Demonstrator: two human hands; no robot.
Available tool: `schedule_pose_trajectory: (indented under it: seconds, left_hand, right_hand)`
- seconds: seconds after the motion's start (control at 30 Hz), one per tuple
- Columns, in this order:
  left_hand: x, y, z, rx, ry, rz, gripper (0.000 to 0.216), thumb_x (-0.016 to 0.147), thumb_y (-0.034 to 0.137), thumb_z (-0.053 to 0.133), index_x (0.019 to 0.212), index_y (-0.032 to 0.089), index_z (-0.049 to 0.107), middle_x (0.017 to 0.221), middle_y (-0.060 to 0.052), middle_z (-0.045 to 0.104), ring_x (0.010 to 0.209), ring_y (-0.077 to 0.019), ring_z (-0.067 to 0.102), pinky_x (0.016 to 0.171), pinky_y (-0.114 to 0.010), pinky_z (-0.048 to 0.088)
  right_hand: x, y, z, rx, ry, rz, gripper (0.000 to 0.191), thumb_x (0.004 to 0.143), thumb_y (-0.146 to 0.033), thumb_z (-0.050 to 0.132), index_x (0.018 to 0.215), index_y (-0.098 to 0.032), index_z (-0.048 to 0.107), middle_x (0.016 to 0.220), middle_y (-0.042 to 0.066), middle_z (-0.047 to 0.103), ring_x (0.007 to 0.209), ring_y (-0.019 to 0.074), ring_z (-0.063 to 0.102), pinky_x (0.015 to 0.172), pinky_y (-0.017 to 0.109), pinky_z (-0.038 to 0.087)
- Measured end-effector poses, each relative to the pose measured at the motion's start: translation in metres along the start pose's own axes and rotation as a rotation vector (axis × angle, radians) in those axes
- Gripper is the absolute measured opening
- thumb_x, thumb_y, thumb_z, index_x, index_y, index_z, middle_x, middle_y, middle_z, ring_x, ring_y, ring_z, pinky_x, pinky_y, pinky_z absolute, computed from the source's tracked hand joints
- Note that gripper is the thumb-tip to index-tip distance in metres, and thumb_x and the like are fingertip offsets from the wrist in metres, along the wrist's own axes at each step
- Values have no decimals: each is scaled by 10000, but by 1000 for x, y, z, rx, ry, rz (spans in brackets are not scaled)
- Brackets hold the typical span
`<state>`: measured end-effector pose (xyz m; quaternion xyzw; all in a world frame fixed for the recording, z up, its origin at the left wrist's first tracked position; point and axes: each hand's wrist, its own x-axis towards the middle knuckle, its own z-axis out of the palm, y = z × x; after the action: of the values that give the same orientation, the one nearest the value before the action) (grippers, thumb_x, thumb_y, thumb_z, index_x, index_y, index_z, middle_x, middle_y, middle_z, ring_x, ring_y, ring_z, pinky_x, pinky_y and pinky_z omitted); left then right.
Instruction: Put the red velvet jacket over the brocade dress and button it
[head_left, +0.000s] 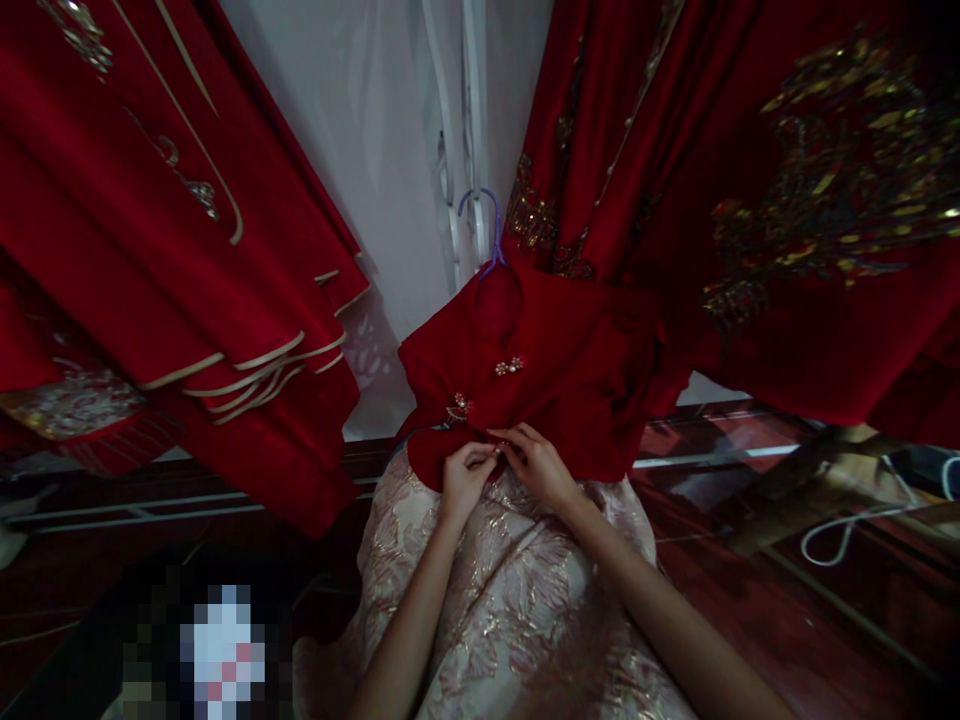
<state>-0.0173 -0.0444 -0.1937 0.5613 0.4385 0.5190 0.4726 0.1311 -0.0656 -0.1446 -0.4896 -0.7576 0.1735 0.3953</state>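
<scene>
Nearest, a pale patterned cloth (517, 600) is covering the lap, and the lower edge of a sleeveless-looking red garment (559, 370) is resting over its far part. The left hand (469, 480) is coming in from the near left, its thumb and index fingers narrowing to a pinch at the garment's front. The right hand (536, 462) is meeting it from the near right, its fingers lying bent and close together on the same spot; whether they are gripping or only touching, I cannot tell. A tiny pale speck is showing between the tips, too small to identify.

From the fingers, most of the garment is lying to the far side, its long axis running from the near hem to the far neckline. One beaded ornament (459, 408) is sitting just far and left of the fingertips, nearer the left hand; a second ornament (510, 367) is sitting farther off and slightly right, nearer the right hand.

Off to the right, a white cord (836, 540) is looping beside a piece of wood (772, 510). Beyond the neckline, a purple hanger (496, 225) is rising. Red clothes with pale piping (247, 300) are hanging left, red clothes with gold embroidery (862, 170) right, and a pale wall (330, 100) is standing behind.
</scene>
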Motion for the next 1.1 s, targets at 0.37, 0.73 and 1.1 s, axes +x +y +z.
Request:
schedule_pose_trajectory:
  seconds: [0.37, 0.73, 1.1]
  left_hand:
    - [-9, -2, 2, 27, 16, 67, 268, 727, 317, 651, 935, 170, 566, 902, -45, 608, 784, -117, 615, 670, -221, 505]
    - [-11, -1, 5, 54, -1, 90, 247, 753, 367, 634, 866, 151, 596, 836, -52, 643, 796, -146, 632, 681, -251, 513]
    - [9, 15, 3, -359, 170, -73, 307, 709, 394, 670, 895, 159, 604, 844, -28, 637, 743, -119, 615, 678, -257, 522]
  right_hand:
    - [-13, -9, -18, 21, 113, 74, 123, 854, -191, 470, 952, -201, 544, 869, 33, 537, 740, 135, 536, 692, 265, 454]
    - [-18, 11, 1, 45, 106, 78, 151, 842, -219, 497, 980, -197, 554, 937, 69, 554, 851, 173, 565, 787, 320, 472]
    - [-15, 7, -23, 358, -178, 216, 196, 804, -360, 577, 863, -179, 532, 794, 33, 639, 720, 135, 609, 666, 255, 478]
